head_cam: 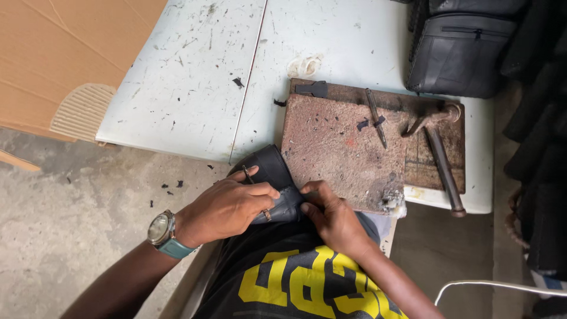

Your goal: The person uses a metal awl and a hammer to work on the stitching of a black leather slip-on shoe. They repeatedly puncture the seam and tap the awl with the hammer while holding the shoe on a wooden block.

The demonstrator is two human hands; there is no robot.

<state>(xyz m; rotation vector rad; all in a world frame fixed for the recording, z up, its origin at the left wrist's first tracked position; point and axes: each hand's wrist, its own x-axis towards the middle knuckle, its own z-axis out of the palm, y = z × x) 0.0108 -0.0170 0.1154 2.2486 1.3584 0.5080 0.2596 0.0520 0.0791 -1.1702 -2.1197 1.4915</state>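
Observation:
My left hand [227, 207] lies over a dark leather piece [273, 171] at the table's near edge, fingers curled on it, with a watch on the wrist. My right hand [332, 215] pinches the same leather at its right end, close to the worn brown work board [336, 147]. A hammer [440, 159] and a thin metal awl [375, 118] rest on the board beyond my hands.
The white scuffed table [195, 88] carries black scraps and a small bundle of pale thread [304, 65]. A black leather bag [458, 53] stands at the back right. Cardboard [65, 53] leans at the left. Concrete floor lies below.

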